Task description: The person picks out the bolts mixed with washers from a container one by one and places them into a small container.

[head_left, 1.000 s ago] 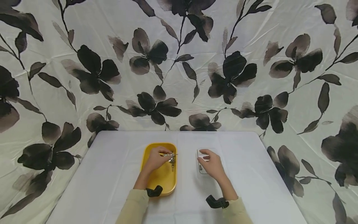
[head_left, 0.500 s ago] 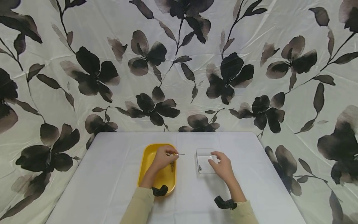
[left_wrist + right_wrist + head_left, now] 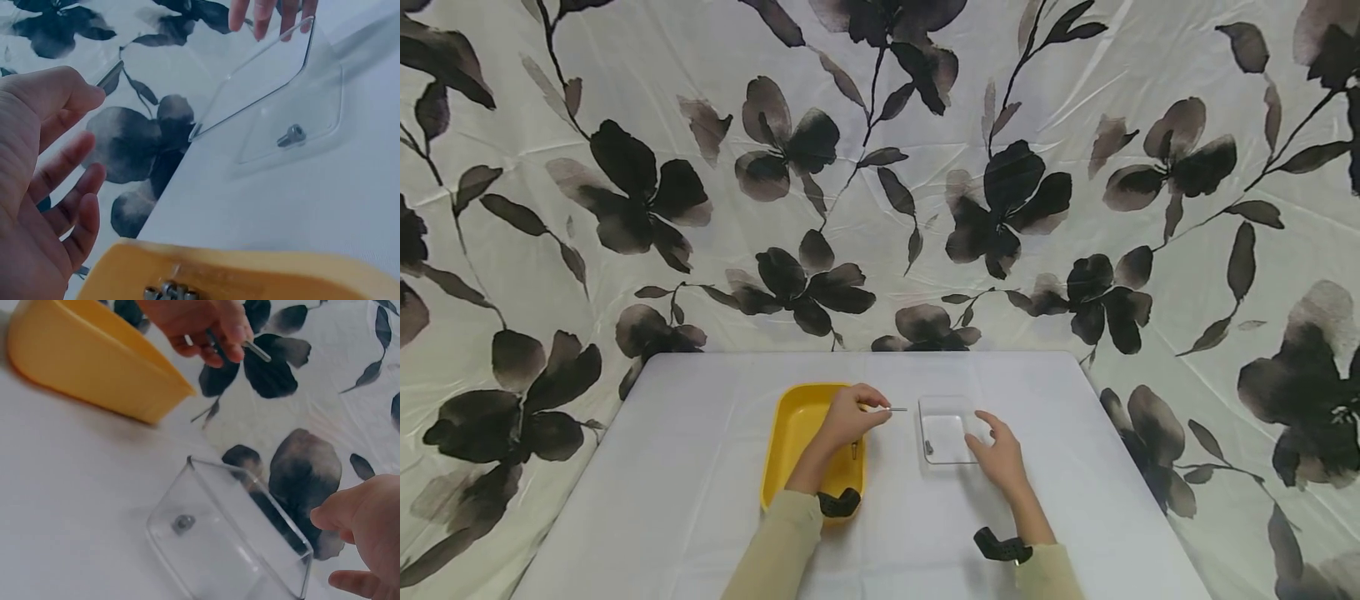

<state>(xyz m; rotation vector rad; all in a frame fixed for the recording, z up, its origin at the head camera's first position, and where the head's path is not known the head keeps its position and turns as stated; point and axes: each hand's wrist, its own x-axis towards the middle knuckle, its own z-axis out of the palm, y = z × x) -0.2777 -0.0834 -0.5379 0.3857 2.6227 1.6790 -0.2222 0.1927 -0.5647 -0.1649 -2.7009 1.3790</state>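
Observation:
My left hand point(image 3: 852, 414) pinches a thin metal rod point(image 3: 897, 409) between thumb and forefinger, just past the right rim of the yellow tray point(image 3: 769, 462). The rod's far end points right, and its other end is hidden in the fingers. In the left wrist view the other fingers are loosely bent. Several socket-head bolts point(image 3: 170, 291) lie in the tray. One bolt point(image 3: 292, 135) rests inside a clear plastic box point(image 3: 948, 462). Beside that box's right side is my right hand point(image 3: 1002, 457), holding nothing, thumb and forefinger apart, fingertips right at the rim.
A white cloth covers the table point(image 3: 685, 467), with a strip of it between tray and box. Behind the far edge hangs a floral curtain point(image 3: 880, 208). Each wrist carries a black camera mount point(image 3: 1002, 546).
My left hand has moved right from over the tray, carrying the rod toward the box. My right hand has drawn back from over the box to its right side.

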